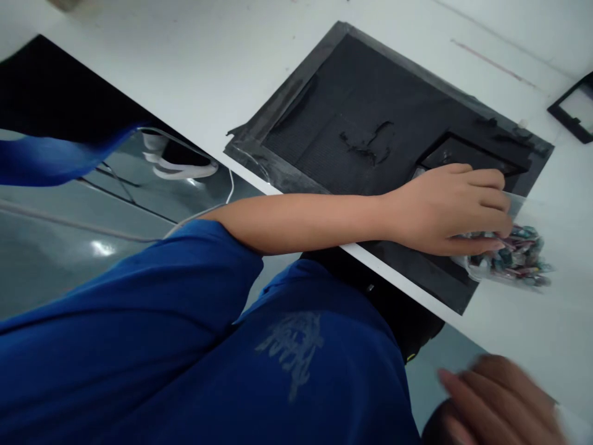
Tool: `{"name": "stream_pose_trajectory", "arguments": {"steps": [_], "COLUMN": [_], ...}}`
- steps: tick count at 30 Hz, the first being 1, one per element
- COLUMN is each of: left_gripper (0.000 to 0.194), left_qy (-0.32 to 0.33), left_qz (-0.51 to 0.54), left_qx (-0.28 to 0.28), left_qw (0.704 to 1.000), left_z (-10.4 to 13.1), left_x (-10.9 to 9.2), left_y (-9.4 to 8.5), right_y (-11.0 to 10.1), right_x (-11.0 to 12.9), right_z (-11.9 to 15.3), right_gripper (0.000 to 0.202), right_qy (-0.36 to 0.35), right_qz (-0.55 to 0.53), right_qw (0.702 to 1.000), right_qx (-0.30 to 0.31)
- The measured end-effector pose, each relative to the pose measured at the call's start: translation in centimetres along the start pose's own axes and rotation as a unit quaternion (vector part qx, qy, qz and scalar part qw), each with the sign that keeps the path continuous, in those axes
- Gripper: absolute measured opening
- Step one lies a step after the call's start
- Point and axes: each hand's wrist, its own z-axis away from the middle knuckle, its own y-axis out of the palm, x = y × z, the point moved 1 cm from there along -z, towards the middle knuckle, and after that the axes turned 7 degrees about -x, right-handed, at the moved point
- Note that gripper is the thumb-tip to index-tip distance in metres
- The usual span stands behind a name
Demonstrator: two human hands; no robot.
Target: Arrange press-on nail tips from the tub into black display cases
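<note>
My left hand [463, 213] reaches over the dark mat [324, 133], palm down. Its thumb and fingers are closed on a clear plastic bag [523, 256] of small, colourful wrapped pieces at the mat's right edge. Just behind the fingers lies a black-framed tray [467, 154], partly covered by this hand. At the bottom right, off the table's front edge, my right hand [500, 402] is smeared by motion. Its fingers look bent, and whether anything is in them cannot be made out. A dark round shape shows beside it, cut off by the frame.
The white table [176, 68] runs diagonally, its front edge crossing beneath my left forearm. Another black frame [574, 108] lies at the far right. Beyond the edge, at left, are a blue curved surface [60, 161], a white device [185, 164] and a cable.
</note>
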Motion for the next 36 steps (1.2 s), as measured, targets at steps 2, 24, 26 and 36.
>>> {"name": "stream_pose_trajectory", "arguments": {"steps": [2,24,26,36], "left_gripper": [0.041,0.044,0.053,0.053], "left_qy": [0.002,0.015,-0.002,0.036], "left_qz": [-0.001,-0.021,-0.04,-0.059], "left_qx": [0.0,-0.069,-0.09,-0.123], "left_qw": [1.0,0.997,0.995,0.99], "left_z": [-0.1,-0.3,-0.4,3.2], "left_x": [-0.2,0.4,0.7,7.9], "left_y": [0.0,-2.2,-3.3,-6.9], "right_y": [4.3,14.3,12.4,0.1], "right_x": [0.4,-4.7,-2.9,1.0], "right_z": [2.1,6.8,5.9,-3.7], "right_gripper": [0.007,0.021,0.022,0.057], "right_qy": [0.008,0.196,0.163,-0.062], "right_qz": [-0.017,0.08,0.083,0.143], "right_qw": [1.0,0.951,0.965,0.988], "right_qx": [0.021,0.226,0.186,-0.007]}}
